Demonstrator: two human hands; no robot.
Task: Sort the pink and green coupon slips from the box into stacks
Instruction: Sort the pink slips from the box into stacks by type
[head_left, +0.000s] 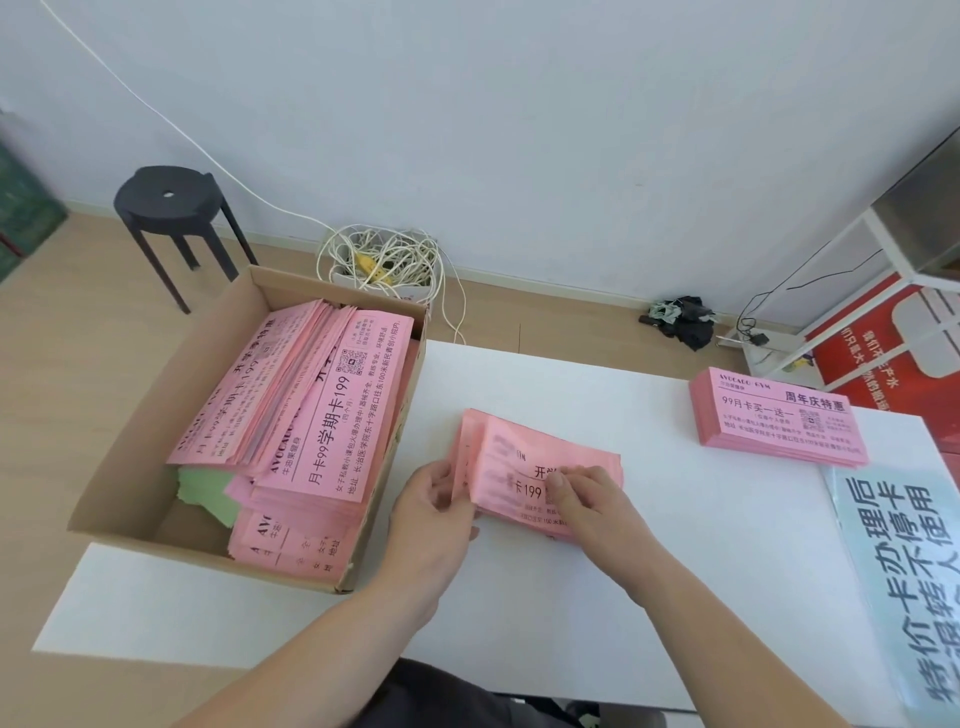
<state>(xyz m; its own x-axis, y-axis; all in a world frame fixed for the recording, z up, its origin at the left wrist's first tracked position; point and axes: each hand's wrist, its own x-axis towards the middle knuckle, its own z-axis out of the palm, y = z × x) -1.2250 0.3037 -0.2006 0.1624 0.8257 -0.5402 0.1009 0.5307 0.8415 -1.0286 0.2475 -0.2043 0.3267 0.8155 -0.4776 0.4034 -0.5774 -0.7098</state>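
Observation:
A cardboard box (156, 415) at the left of the white table (545, 597) holds piles of pink coupon slips (332, 400), with green slips (208, 493) showing under them at its near left. In front of me lies a bundle of pink slips (540, 467), blurred by motion. My left hand (431, 514) grips the bundle's left end. My right hand (587, 504) pinches its top slips near the middle. A neat stack of pink slips (774, 415) sits at the table's far right.
A large pale printed sheet (898, 571) lies along the table's right edge. On the floor beyond are a black stool (171, 202), a tangle of white cable (384, 260), a dark heap (680, 317), and a white rack with a red sign (883, 343).

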